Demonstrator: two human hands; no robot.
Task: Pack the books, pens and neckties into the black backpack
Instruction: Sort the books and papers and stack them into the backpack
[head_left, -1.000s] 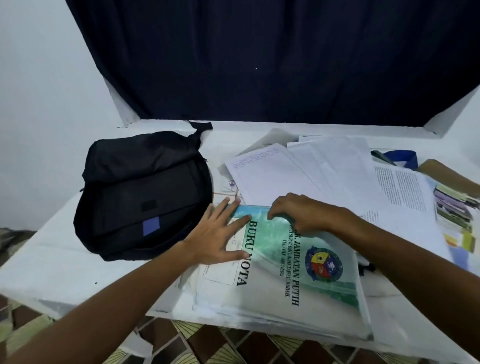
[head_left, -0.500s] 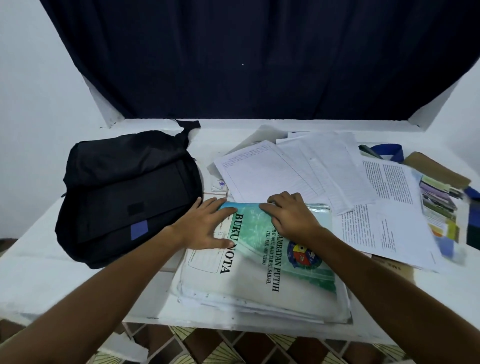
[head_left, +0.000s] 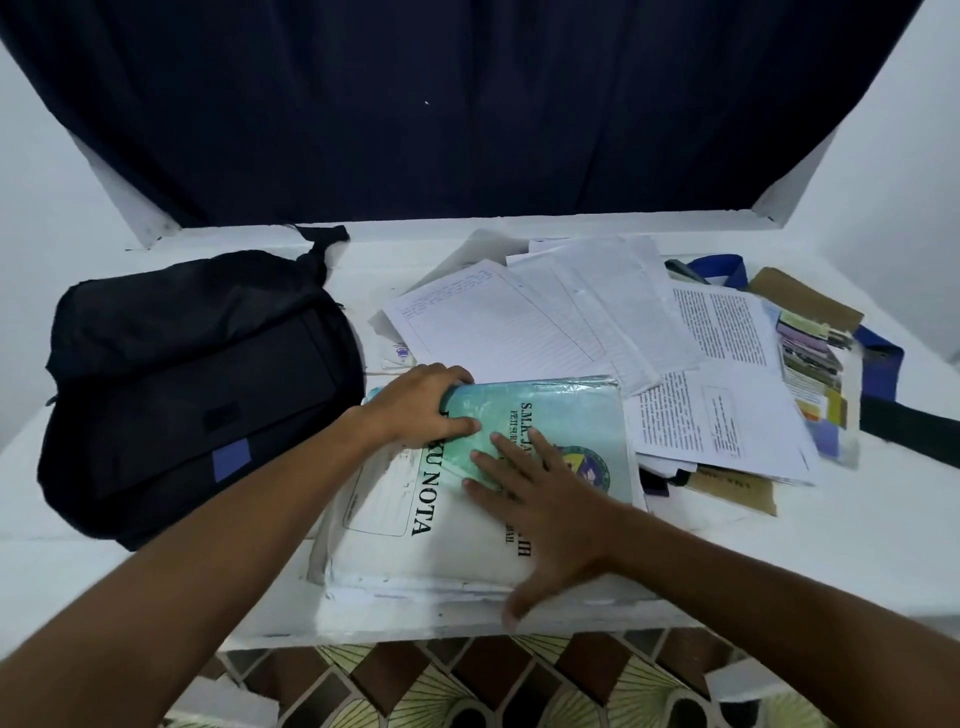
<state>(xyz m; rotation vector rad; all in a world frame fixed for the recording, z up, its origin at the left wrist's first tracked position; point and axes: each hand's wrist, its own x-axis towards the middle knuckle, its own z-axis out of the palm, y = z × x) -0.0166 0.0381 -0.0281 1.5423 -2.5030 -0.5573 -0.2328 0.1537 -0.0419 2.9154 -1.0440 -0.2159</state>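
A black backpack (head_left: 192, 384) with a small blue patch lies closed on the left of the white table (head_left: 857, 545). A stack of books topped by a green-and-white note book (head_left: 561, 415) sits at the table's front middle. My left hand (head_left: 415, 410) grips the stack's far left corner, fingers curled over the edge. My right hand (head_left: 545, 499) lies flat on the cover with fingers spread and the thumb at the near edge. A blue necktie (head_left: 878, 364) and a black strap (head_left: 909, 431) lie at the far right, partly under papers.
Loose printed sheets (head_left: 597, 312) fan out behind the books. A colourful booklet (head_left: 815, 374) and brown envelopes (head_left: 800, 296) lie to the right. A dark curtain (head_left: 467, 104) hangs behind the table. Patterned floor tiles (head_left: 467, 686) show below the near edge.
My left hand went from lying flat on the cover to curling round the stack's far left corner. My right hand slid from the far edge toward me and now lies flat.
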